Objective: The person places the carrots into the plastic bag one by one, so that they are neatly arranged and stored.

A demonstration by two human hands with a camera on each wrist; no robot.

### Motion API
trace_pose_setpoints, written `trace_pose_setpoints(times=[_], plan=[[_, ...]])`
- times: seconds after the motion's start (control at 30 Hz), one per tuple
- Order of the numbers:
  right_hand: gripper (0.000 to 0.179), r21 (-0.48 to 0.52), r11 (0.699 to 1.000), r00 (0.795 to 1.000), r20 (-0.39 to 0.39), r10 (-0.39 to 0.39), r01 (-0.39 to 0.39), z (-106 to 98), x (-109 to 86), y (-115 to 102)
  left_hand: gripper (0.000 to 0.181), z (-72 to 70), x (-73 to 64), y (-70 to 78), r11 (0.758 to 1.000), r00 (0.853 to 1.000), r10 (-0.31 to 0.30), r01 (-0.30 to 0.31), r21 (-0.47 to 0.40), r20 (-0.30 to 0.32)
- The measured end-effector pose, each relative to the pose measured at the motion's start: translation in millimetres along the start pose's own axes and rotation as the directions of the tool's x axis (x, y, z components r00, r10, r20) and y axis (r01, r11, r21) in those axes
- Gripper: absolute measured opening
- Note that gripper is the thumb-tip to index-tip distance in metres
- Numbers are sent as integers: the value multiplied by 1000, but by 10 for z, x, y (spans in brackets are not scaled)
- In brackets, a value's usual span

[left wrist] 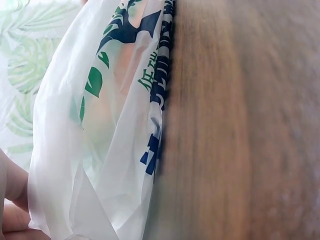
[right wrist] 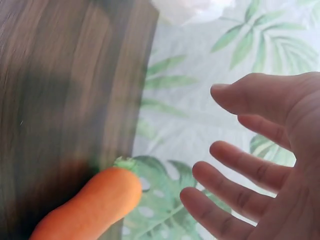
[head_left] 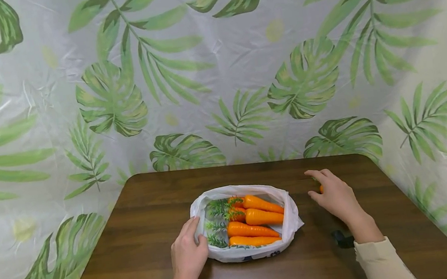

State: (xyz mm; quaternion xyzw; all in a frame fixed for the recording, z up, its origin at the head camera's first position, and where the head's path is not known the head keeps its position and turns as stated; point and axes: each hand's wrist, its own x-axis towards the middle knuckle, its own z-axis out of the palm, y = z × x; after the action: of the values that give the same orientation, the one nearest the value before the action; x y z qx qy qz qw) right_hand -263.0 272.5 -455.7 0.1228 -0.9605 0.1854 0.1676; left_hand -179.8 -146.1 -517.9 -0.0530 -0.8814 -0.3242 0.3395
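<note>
A white plastic bag (head_left: 291,237) with its mouth open upward lies mid-table, holding several orange carrots (head_left: 263,217) with green leafy tops pointing left. My left hand (head_left: 189,249) grips the bag's left rim; in the left wrist view its fingers (left wrist: 15,182) show at the edge of the printed bag (left wrist: 107,150). To the right of the bag, my right hand (head_left: 336,194) hovers with spread, loosely bent fingers over a single carrot (head_left: 321,189), mostly hidden by it from above. The right wrist view shows this carrot (right wrist: 95,205) apart from the hand, nothing held.
The brown wooden table (head_left: 144,240) has rounded far corners. Behind and beside it hangs a pale sheet (head_left: 239,64) printed with green leaves. Dark straps (head_left: 343,239) sit at both wrists.
</note>
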Motion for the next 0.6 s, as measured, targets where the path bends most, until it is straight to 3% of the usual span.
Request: trace_pose_setpoints(times=[0.3, 0.6], plan=[[61, -5, 995, 995, 15, 101, -101, 39, -28, 295, 47, -1, -2, 9, 1000, 1000, 8, -8, -4, -4], [65, -21, 984, 980, 87, 178, -177, 100, -61, 489, 47, 8, -16, 0, 1000, 1000, 1, -1, -9, -1]])
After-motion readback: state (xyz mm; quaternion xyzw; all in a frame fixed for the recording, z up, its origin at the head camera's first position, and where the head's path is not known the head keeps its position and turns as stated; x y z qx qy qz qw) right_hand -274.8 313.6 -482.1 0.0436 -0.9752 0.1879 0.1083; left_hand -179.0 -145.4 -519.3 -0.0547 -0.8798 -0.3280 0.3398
